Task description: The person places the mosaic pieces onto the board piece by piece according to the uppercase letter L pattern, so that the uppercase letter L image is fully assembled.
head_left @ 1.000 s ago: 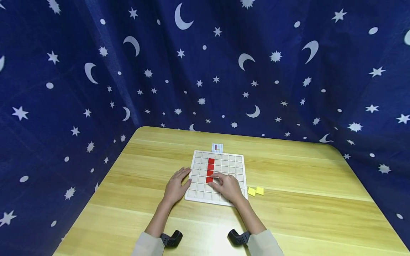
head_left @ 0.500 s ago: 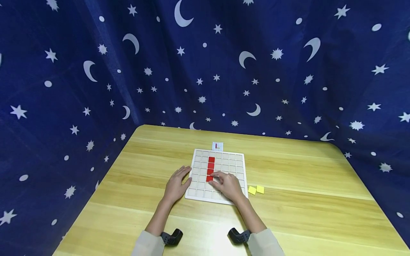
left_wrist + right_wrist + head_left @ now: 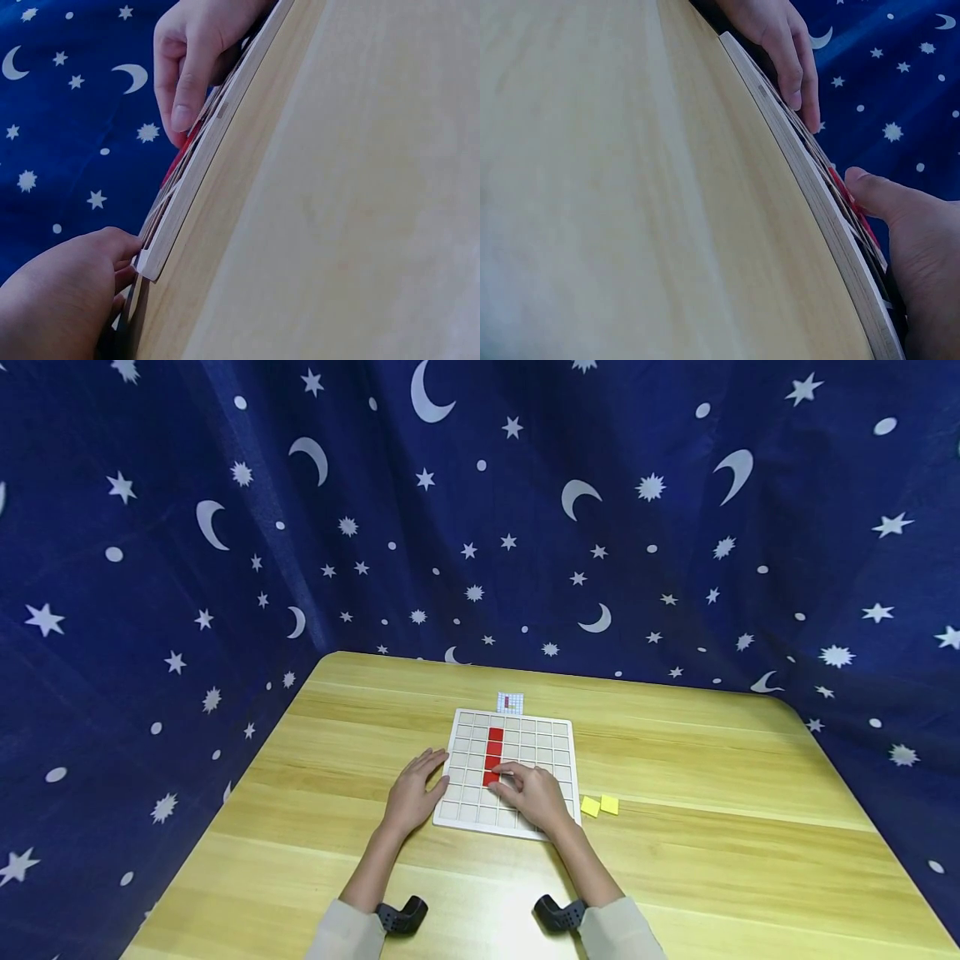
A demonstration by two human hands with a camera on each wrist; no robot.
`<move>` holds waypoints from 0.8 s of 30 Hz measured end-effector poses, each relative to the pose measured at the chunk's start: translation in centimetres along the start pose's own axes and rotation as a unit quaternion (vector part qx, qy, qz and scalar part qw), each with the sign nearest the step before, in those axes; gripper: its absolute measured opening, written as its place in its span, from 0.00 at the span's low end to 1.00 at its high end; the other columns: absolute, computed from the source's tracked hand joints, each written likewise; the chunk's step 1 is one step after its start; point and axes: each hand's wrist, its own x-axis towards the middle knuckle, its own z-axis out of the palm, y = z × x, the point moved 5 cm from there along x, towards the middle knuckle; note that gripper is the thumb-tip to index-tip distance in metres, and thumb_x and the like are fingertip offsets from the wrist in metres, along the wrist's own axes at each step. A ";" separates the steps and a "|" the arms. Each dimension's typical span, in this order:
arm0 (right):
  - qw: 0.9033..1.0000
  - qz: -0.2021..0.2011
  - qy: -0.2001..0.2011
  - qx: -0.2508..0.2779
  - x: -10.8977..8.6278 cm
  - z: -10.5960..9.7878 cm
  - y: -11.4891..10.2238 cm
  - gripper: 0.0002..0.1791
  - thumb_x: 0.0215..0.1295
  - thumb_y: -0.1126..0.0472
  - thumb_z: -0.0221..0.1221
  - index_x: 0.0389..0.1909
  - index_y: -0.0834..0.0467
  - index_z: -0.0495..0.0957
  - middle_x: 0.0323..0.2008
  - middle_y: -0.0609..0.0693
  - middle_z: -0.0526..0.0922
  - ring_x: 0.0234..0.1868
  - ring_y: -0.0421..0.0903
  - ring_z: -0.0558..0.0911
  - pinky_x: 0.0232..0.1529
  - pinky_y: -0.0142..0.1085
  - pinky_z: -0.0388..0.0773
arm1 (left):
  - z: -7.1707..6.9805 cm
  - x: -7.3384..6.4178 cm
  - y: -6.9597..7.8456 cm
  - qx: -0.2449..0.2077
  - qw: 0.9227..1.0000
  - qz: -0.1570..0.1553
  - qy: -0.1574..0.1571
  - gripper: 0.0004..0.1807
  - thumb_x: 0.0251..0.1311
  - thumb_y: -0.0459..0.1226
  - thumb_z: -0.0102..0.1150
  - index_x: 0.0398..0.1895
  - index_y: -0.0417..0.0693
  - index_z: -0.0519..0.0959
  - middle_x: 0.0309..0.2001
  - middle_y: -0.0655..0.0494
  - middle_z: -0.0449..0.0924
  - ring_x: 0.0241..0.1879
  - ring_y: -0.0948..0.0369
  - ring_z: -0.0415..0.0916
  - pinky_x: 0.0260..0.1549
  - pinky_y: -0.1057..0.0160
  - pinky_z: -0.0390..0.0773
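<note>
A white grid board (image 3: 465,816) lies on the table, with several red square tiles (image 3: 495,748) in one column of its cells. My right hand (image 3: 534,795) is over the board, thumb and index finger bent to opposite edges of the lowest red tile (image 3: 490,779), pinching it at its cell. Along the board's left edge rests my left hand (image 3: 410,795), fingers and thumb spread and relaxed, holding no tile. In the right wrist view, the right thumb (image 3: 870,191) is right at the red tile. The left wrist view shows left fingertips (image 3: 124,244) at the board's corner.
Two yellow square tiles (image 3: 600,806) lie on the wooden table (image 3: 712,860) just right of the board. Behind its far edge is a small printed grid card (image 3: 511,702) with a red bar marked on it. A blue curtain (image 3: 480,527) with moons and stars surrounds the table's back and sides.
The head view has tilted down very slightly, then steadied. Both hands keep their places, and the tiles stay where they were.
</note>
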 end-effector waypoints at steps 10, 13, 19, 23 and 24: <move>1.000 -0.004 0.005 0.002 -0.1 0.0 0.0 0.16 0.52 0.49 0.66 0.40 0.52 0.82 0.10 0.33 0.57 0.13 0.31 0.54 0.27 0.36 0.70 | 0.0 0.0 0.0 -0.001 1.000 0.002 0.003 0.21 0.60 0.40 0.56 0.57 0.43 0.74 0.59 0.51 0.72 0.64 0.54 0.61 0.66 0.57 0.54; 1.000 -0.011 0.009 0.003 -0.2 0.0 0.0 0.15 0.52 0.49 0.66 0.39 0.52 0.82 0.10 0.32 0.57 0.13 0.31 0.55 0.21 0.32 0.65 | 0.0 -0.1 0.0 -0.002 1.000 0.002 0.003 0.21 0.60 0.40 0.56 0.56 0.43 0.74 0.59 0.51 0.72 0.63 0.53 0.61 0.65 0.56 0.54; 1.000 -0.022 0.016 0.014 -0.3 -0.1 0.0 0.13 0.53 0.51 0.66 0.39 0.51 0.82 0.11 0.32 0.57 0.14 0.31 0.55 0.18 0.28 0.58 | 0.0 -0.1 -0.1 0.000 1.000 0.002 0.001 0.21 0.60 0.40 0.56 0.57 0.44 0.74 0.59 0.51 0.71 0.63 0.54 0.61 0.66 0.57 0.54; 0.999 -0.035 0.026 0.019 -0.4 -0.3 -0.3 0.12 0.54 0.52 0.65 0.39 0.51 0.82 0.11 0.33 0.56 0.13 0.30 0.54 0.21 0.30 0.61 | 0.0 -0.1 0.0 -0.001 1.000 0.003 0.002 0.21 0.60 0.40 0.56 0.57 0.44 0.74 0.59 0.51 0.71 0.63 0.54 0.61 0.66 0.57 0.54; 0.999 -0.038 0.028 0.021 -0.5 -0.4 -0.4 0.11 0.54 0.53 0.65 0.38 0.51 0.82 0.11 0.32 0.56 0.13 0.30 0.54 0.22 0.31 0.62 | 0.0 -0.1 0.0 -0.001 1.000 0.003 0.002 0.22 0.60 0.40 0.56 0.57 0.44 0.74 0.59 0.51 0.71 0.63 0.54 0.61 0.66 0.57 0.54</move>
